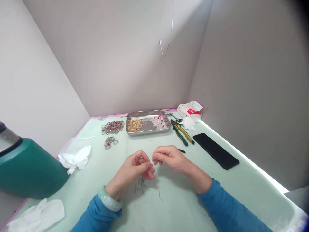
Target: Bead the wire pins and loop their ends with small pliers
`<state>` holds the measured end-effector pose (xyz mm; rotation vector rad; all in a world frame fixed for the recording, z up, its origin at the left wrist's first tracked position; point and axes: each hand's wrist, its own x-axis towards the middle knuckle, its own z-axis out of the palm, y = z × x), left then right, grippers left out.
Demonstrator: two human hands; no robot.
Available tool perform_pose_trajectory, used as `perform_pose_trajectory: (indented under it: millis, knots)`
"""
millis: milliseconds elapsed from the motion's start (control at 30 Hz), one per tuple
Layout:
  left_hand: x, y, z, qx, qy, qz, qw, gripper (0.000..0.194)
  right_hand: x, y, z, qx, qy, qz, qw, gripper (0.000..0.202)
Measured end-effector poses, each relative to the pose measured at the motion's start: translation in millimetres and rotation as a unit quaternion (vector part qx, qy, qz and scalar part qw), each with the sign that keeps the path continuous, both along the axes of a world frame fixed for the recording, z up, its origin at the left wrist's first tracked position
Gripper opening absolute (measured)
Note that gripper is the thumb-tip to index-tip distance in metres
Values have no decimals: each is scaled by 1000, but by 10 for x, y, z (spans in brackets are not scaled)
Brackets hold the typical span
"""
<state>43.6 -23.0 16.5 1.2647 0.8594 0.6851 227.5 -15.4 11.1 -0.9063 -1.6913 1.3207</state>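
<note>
My left hand (135, 169) and my right hand (170, 158) meet over the middle of the pale green table (217, 193). Both pinch a thin metal pin (153, 164) between their fingertips; whether a bead sits on it is too small to tell. Under the left hand lies a small heap of loose pins (140, 187). A pale bangle (109, 200) circles my left wrist. Both sleeves are blue.
A steel tray (147, 129) with gold and clear-and-red beads stands at the back. Left of it lie two beaded pieces (112, 127) (110, 142). Pliers (181, 131), a black phone (215, 150), a tissue pack (190, 109), crumpled tissues (74, 158) and a green flask (26, 167) surround the work spot.
</note>
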Motion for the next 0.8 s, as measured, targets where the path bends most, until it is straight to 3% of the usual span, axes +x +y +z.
perform_pose_trajectory:
  millis: [333, 600, 800]
  knots:
    - [23, -4, -40, -2, 30, 9, 1000, 13, 92, 18, 28, -26, -30, 60, 997, 18]
    - [30, 29, -208, 148, 118, 88, 978, 9, 138, -42, 227, 150, -178, 58, 971, 18]
    - [42, 37, -140, 81, 81, 90, 989, 8, 131, -72, 304, 180, -227, 32, 957, 22]
